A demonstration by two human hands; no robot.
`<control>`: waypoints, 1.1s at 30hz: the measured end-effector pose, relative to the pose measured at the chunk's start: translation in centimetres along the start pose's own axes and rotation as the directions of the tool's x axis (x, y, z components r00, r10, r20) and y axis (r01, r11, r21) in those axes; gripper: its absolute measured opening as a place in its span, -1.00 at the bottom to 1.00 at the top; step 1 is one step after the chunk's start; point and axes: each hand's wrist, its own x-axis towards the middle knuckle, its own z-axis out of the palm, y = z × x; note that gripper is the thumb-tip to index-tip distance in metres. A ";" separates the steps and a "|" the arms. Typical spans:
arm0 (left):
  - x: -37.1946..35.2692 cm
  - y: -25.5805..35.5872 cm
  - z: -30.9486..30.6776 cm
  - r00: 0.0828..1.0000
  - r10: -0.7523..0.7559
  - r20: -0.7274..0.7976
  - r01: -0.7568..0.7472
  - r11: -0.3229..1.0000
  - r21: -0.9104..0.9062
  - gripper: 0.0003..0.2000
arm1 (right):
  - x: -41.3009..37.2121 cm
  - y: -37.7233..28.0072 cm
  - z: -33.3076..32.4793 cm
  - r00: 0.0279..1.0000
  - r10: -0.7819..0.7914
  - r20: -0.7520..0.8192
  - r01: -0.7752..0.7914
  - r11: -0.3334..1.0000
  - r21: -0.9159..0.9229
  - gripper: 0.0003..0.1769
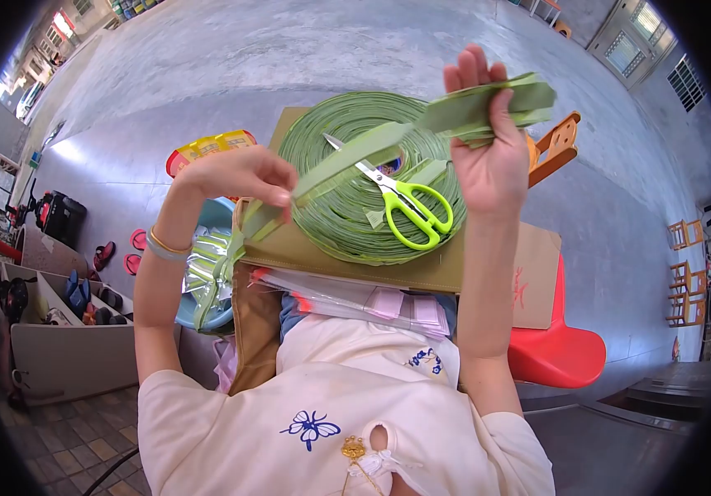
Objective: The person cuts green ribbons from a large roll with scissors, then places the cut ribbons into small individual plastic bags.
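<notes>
A long pale-green ribbon (355, 157) stretches between my two hands. My left hand (244, 176) pinches it between thumb and fingertips, and its loose end hangs down on the left. In my right hand (492, 161), raised higher, a folded bundle of the same ribbon (488, 107) is clamped under the thumb, with the fingers behind it. Beneath the ribbon lies a large flat coil of green ribbon (322, 219). Scissors (397, 197) with lime-green handles rest on the coil, blades partly covered by the ribbon. Small cut green pieces (374, 218) lie beside them.
The coil sits on a brown board (289, 252) before me. Clear plastic sleeves (372, 307) lie on my lap. To the left is a blue basin (215, 217) with wrapped green strips; to the right, a red chair (566, 355) and a cardboard piece (537, 277).
</notes>
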 end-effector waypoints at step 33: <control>1.4 -1.0 8.3 0.997 -0.027 0.073 0.049 0.945 -0.324 -0.58 | -2.6 -1.1 -7.1 0.888 -0.074 -0.453 -0.017 0.981 -0.193 -0.79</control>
